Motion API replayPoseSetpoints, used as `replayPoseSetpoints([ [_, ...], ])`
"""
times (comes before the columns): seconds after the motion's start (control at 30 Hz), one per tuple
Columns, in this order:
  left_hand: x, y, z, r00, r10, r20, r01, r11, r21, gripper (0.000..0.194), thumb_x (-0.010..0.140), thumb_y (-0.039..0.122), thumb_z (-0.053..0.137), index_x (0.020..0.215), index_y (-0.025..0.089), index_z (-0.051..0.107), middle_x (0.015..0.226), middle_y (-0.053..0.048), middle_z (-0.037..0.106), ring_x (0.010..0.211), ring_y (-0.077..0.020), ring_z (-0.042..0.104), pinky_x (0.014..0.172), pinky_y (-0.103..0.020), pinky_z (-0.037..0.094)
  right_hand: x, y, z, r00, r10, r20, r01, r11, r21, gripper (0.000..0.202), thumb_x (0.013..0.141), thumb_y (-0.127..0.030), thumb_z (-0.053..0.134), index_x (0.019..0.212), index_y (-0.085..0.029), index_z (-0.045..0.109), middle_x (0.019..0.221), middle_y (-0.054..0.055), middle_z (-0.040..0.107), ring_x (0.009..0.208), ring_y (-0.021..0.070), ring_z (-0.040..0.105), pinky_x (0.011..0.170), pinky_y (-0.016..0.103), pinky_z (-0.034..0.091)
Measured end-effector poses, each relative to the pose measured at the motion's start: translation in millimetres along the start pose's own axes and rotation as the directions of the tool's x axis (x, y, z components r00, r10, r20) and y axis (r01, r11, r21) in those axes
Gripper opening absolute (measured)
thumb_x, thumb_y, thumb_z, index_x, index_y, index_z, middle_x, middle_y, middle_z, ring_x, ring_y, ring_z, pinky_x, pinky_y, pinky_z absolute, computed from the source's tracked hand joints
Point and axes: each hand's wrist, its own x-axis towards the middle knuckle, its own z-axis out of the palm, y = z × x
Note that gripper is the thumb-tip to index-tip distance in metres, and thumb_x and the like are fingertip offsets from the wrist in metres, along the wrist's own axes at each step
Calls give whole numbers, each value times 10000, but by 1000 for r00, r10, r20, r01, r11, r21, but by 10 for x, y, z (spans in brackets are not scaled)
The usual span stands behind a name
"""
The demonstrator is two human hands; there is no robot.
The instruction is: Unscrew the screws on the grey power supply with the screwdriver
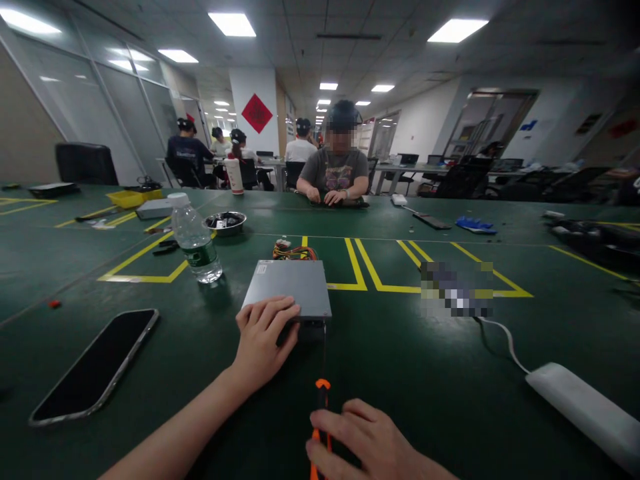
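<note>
Box: a flat grey metal box (295,283) is lying on the green worktop (400,367), straight ahead of the wearer, with coloured cables (297,252) bunching behind it.
Left hand: the left hand (265,343) is holding the box at its near left part, fingers lying across the top and thumb bending by the near side.
Right hand: the right hand (370,440) is closing its fingers on the orange and black handle of a screwdriver (323,397), nearer the wearer than the box.
Screwdriver: its thin shaft is pointing away from the wearer, towards the box's near right corner; whether the tip is touching is too fine to tell.
Left of box: a clear bottle (196,243) is standing upright near it; a dark-screened phone (97,363) is lying nearer the wearer.
Behind box, leftward: a metal bowl (226,230) is holding small dark parts; a yellow tray (134,197) is sitting farther off.
Right of box: a pixelated item (455,290) is lying near a white cord (507,340), which is running to a white block (585,407).
Beyond box: a person (337,167) in a grey T-shirt is sitting opposite, both hands on something dark.
</note>
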Motion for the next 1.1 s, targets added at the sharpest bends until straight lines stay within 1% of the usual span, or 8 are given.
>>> replayPoseSetpoints([
  [0.2,16,16,-15,1000,-4,7,4,1000,-15,205,828,229,545,1030,258,571,1092,-25,647,1028,-211,555,840,-397,281,-39,13,18,1000,1,-26,0,1000,32,298,987,-177,232,922,-133,519,926,97,657,674,111,621,628,231,496],
  [0.37,6,5,-11,1000,-13,13,13,1000,-16,209,829,233,542,1035,261,568,1092,-25,647,1039,-212,550,851,-399,279,7,-8,-42,1000,5,13,-4,999,-35,165,929,-161,409,1020,-153,547,876,74,657,625,114,613,572,224,490],
  [0.53,7,10,-25,1000,-13,20,13,1000,-18,207,831,234,542,1036,258,565,1094,-25,646,1043,-214,550,847,-399,278,-51,-23,-65,997,45,-69,-46,999,-13,223,954,-140,311,906,-148,528,904,88,673,675,113,639,682,231,524],
  [0.63,19,18,-37,1000,-15,25,15,1000,-15,204,834,231,536,1034,255,564,1093,-29,646,1039,-213,552,841,-398,280,-60,-17,-75,997,82,-17,-82,997,-9,157,945,-202,378,947,-155,528,942,93,670,734,130,651,685,231,536],
  [0.73,19,14,-38,999,-18,32,18,1000,-16,209,836,238,535,1042,256,563,1095,-32,644,1047,-215,548,841,-399,282,-22,-17,-101,998,66,14,-66,997,-28,165,921,-164,418,1026,-169,545,922,84,667,767,129,655,672,208,532],
  [0.83,8,3,-30,999,-24,44,24,1000,-19,217,835,244,537,1050,258,563,1109,-31,639,1060,-216,542,847,-401,280,-8,-25,-117,999,50,-16,-50,998,-36,190,926,-141,387,992,-160,564,876,79,673,721,123,654,661,212,530],
  [1.0,2,5,-23,999,-20,27,20,1000,-12,213,824,237,548,1034,259,572,1093,-25,647,1040,-214,552,841,-398,284,-57,-26,-93,995,93,18,-93,995,-27,131,931,-260,458,898,-159,535,939,81,677,701,123,660,673,217,535],
  [1.1,7,12,-24,1000,-18,22,19,1000,-16,205,828,239,544,1030,257,569,1090,-28,647,1040,-214,552,842,-398,283,-42,-27,-78,991,92,101,-89,995,-33,171,922,-312,477,972,-162,541,959,79,671,749,133,663,667,220,538],
])
